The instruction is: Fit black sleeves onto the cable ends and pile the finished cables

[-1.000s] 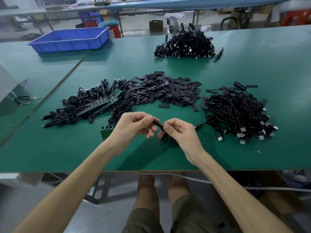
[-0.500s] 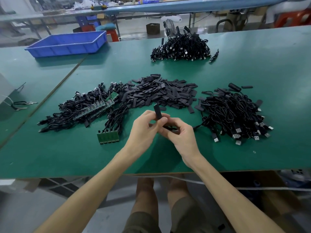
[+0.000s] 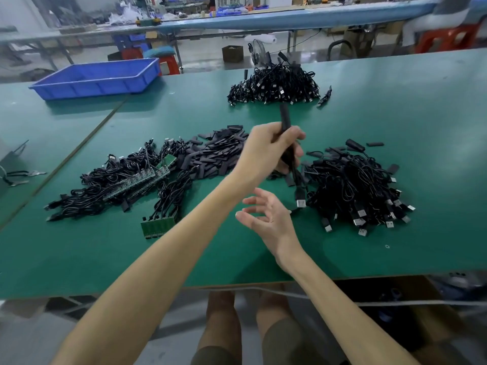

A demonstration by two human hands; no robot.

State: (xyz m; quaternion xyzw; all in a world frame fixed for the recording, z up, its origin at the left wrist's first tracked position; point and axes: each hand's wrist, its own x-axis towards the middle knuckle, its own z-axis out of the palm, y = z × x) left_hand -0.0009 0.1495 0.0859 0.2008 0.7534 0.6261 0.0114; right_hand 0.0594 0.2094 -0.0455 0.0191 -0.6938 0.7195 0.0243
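Blue tray point(image 3: 97, 77) is sitting far left on the green table point(image 3: 421, 114); cables with green boards point(image 3: 118, 180) are lying nearer you, with loose black sleeves point(image 3: 210, 156) heaping beside them. Your left hand point(image 3: 266, 154) is gripping a sleeved cable point(image 3: 285, 119) upright above the table, its plug dangling. Your right hand point(image 3: 266, 217) is hovering just below it, fingers relaxed. A cable pile point(image 3: 355, 188) is lying at right.

Green worktable point(image 3: 395, 122), grey floor point(image 3: 205, 61), red stool point(image 3: 445, 38) behind.
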